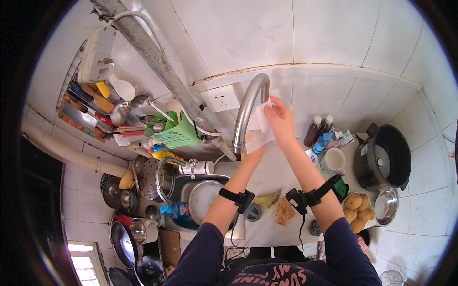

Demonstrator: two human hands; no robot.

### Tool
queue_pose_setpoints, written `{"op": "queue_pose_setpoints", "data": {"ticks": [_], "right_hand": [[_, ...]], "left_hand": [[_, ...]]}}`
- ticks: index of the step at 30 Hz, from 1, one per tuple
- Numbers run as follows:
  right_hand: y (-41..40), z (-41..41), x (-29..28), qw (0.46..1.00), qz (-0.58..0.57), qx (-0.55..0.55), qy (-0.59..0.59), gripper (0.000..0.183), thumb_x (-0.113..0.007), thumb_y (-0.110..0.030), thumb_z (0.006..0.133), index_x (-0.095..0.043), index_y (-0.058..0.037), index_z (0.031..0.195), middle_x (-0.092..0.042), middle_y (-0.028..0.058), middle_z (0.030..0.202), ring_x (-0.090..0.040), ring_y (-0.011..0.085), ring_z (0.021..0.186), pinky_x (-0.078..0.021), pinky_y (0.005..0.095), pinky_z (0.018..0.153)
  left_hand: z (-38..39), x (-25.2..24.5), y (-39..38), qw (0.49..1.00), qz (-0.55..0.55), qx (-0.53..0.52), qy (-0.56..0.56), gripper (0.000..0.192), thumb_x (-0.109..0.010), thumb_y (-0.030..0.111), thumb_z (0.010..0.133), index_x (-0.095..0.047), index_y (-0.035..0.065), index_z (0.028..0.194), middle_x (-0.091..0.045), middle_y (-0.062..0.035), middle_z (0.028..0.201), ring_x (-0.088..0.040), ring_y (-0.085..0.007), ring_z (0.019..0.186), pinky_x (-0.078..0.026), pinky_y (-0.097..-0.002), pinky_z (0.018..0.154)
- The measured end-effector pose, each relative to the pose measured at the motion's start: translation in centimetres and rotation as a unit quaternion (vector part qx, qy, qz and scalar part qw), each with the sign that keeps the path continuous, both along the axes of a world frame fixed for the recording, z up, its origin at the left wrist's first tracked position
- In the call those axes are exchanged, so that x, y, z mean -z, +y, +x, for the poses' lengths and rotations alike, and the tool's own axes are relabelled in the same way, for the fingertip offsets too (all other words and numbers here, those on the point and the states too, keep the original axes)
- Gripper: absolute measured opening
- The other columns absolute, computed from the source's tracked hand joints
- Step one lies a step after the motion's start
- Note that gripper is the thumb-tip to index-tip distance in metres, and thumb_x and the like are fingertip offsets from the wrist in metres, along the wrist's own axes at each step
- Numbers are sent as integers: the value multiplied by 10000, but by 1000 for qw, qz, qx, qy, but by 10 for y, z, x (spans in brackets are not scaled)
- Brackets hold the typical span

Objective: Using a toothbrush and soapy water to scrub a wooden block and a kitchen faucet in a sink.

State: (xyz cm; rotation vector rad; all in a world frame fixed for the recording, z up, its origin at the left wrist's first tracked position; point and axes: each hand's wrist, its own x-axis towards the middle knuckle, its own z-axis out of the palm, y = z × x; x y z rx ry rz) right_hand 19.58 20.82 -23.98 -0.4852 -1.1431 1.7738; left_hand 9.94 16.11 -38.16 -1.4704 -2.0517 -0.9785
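A thin white tissue or cloth (263,123) hangs beside a tall brushed-metal gooseneck faucet (242,116). My right hand (281,116) pinches its upper part between thumb and fingers, close to the faucet's rear stem. Lower down, my left hand (254,154) reaches behind the sheet near the spout's mouth. The sheet and spout hide most of its fingers, so its grip does not show. A brownish patch shows on or through the sheet. Black straps with small devices circle both forearms.
Left stands a sink (182,223) holding a round metal lid or pan (205,200). A diagonal pipe (157,53) crosses the upper left. A crumpled brown cloth (285,211) lies on the counter. Rightward are bottles (321,143), a mug (333,161), a black pot (384,161) and potatoes (357,211).
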Motion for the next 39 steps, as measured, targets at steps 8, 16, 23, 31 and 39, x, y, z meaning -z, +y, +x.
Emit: {"op": "queue_pose_setpoints", "data": {"ticks": [8, 16, 23, 31, 39], "right_hand": [[-4, -4, -51, 997, -33, -34, -61, 379, -543, -40, 853, -499, 0, 1227, -637, 60, 857, -578, 89, 767, -450, 233, 664], [12, -2, -50, 970, 228, 50, -68, 325, -551, -13, 852, -522, 8, 1175, -610, 19, 796, -530, 56, 690, -407, 198, 603], [16, -8, -14, 985, 106, 31, -129, 354, -688, -123, 813, -582, -14, 1132, -622, 13, 855, -566, 71, 737, -450, 215, 649], [-31, 53, -86, 977, 197, 56, -64, 557, -511, -14, 813, -362, -59, 1348, -624, 80, 968, -590, 125, 847, -468, 238, 708], [-78, 115, -73, 978, 8, -200, 60, 802, -444, -169, 643, -256, 49, 1391, -396, 214, 1357, -455, 321, 1200, -351, 380, 1025]], "left_hand": [[-5, -29, 5, 993, 5, -26, -113, 355, -616, 148, 822, -529, 26, 1143, -610, -166, 946, -597, -288, 872, -484, -352, 726], [21, -54, 6, 970, 143, 21, -193, 270, -668, 133, 735, -615, 51, 986, -647, -142, 882, -624, -313, 843, -492, -379, 713], [31, -69, -5, 895, 241, 131, -353, 251, -625, 95, 758, -612, 60, 1006, -640, -142, 954, -617, -313, 870, -492, -364, 743], [8, -98, -44, 963, 90, 79, -241, 491, -643, 61, 736, -494, -26, 1196, -561, -224, 1154, -524, -372, 1079, -405, -415, 948], [17, -142, -125, 778, -21, 288, -557, 405, -586, 257, 881, -515, 34, 1212, -559, -129, 1211, -554, -176, 1064, -423, -313, 920]]}}
